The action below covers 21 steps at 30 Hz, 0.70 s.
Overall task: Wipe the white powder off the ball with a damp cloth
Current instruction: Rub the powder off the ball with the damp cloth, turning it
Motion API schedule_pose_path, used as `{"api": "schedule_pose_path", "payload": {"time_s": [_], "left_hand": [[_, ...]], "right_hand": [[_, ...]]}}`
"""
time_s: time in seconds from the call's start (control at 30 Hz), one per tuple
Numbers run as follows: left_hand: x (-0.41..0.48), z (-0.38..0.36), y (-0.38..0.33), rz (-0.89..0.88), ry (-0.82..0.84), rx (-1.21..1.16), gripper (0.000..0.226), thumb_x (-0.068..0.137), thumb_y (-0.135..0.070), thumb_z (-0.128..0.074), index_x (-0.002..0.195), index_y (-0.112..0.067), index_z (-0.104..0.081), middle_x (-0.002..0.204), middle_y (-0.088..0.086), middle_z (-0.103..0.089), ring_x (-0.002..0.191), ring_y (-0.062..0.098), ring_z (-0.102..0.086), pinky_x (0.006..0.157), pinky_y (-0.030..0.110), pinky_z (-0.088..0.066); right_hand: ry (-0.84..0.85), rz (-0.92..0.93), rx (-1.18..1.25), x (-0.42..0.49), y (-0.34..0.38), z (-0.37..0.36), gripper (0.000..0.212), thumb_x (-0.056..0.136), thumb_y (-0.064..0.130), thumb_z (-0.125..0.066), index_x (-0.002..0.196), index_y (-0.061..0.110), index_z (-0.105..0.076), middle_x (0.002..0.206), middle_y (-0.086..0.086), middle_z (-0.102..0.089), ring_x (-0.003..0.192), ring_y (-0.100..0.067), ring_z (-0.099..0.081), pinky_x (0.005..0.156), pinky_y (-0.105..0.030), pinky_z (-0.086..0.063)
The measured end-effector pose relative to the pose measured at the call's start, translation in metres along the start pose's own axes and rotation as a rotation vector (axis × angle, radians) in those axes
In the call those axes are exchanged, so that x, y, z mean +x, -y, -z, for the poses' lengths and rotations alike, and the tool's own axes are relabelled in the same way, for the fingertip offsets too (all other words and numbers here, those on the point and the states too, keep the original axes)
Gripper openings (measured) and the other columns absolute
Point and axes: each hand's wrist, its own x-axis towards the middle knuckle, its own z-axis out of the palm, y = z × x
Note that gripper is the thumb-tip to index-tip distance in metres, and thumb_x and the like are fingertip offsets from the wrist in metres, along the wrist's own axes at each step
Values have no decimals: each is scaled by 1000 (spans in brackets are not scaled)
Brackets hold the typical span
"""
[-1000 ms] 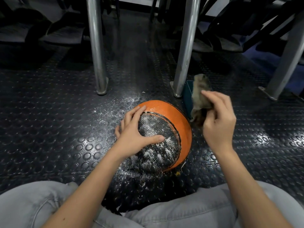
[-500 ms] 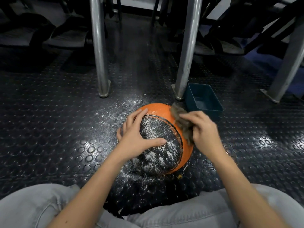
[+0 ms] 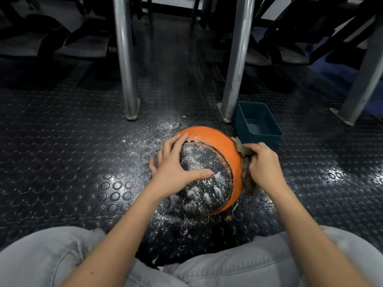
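Open floor: studded black rubber floor (image 3: 62,162), left half of frame, free from lower left up to round steel leg (image 3: 124,59), upper centre-left. Lane btw that leg and second steel leg (image 3: 236,59), upper centre, is free; white powder scatter (image 3: 163,129) at its near end.

Obstacles, centre: orange-and-black textured ball (image 3: 207,134); left hand (image 3: 176,168) covers its left flank, right hand (image 3: 263,166) w/ crumpled grey-brown cloth (image 3: 244,160) covers its right flank. Just beside ball, upper right: dark teal rectangular plastic tub (image 3: 271,121), close to second leg's foot. Floor btw tub and third steel leg (image 3: 364,79), right edge, is free. Bottom of frame closed off by grey-jeans knees (image 3: 51,255).
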Motion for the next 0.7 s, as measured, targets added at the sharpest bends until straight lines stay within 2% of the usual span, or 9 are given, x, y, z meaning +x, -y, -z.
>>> {"api": "schedule_pose_path", "payload": {"time_s": [0.07,0.2,0.3,0.37,0.43,0.53,0.6,0.63,0.7], "left_hand": [[0,-1,0,3,-16,17,115,45,-76,-61,146,-47,-14,149,-25,-6,141,10,-11,116,55,3],[1,0,0,43,-47,66,112,48,-80,-55,146,-47,-13,152,-22,-7,142,13,-14,114,56,8],[0,-3,-1,68,-96,119,113,49,-85,-48,148,-43,-11,153,-19,-7,143,16,-14,114,57,8],[-3,-9,-4,84,-113,165,112,53,-87,-44,149,-41,-7,153,-17,-4,143,18,-11,113,55,11],[-7,-15,-9,90,-126,196,107,60,-86,-43,149,-39,-8,151,-14,-5,143,18,-9,113,52,11],[-10,-11,-10,55,-184,129,90,63,-86,-43,140,-39,-34,135,-10,-30,135,16,-23,115,45,2],[-9,-1,-6,-15,-233,11,67,65,-78,-54,122,-43,-53,118,-15,-39,128,12,-31,112,37,-4],[-7,4,-4,-57,-241,-27,60,63,-76,-60,115,-46,-55,115,-17,-39,127,10,-30,110,35,-4],[-1,10,-1,-166,-199,9,74,51,-83,-61,118,-55,-47,128,-20,-35,129,2,-19,110,34,0]], "right_hand": [[-21,-106,-27,1,-5,6,48,87,-12,-37,123,9,-61,119,-11,-56,113,-29,-51,96,-30,-37],[-242,125,121,-4,21,19,45,84,-14,-41,116,7,-64,105,-2,-56,100,-16,-51,88,-12,-32],[-131,192,158,-9,27,13,44,84,-14,-41,111,8,-68,98,0,-52,96,-15,-49,87,-14,-35],[-72,140,113,-8,18,4,44,86,-12,-39,113,9,-67,98,-1,-51,99,-20,-50,91,-23,-38],[-58,48,84,1,9,0,45,89,-9,-37,119,10,-65,102,-5,-53,103,-23,-51,89,-21,-36],[-36,-36,68,15,-3,-5,46,90,-8,-34,122,10,-62,110,-11,-56,108,-26,-51,89,-22,-34],[-23,-34,81,20,-9,-7,47,89,-10,-35,120,10,-63,110,-12,-58,108,-26,-51,90,-23,-35],[-14,-30,101,22,-11,-6,47,89,-11,-35,119,10,-64,109,-12,-59,108,-26,-51,89,-21,-35],[1,-24,162,28,-15,-5,47,87,-13,-36,115,11,-66,109,-9,-60,108,-23,-52,90,-19,-35]]}}
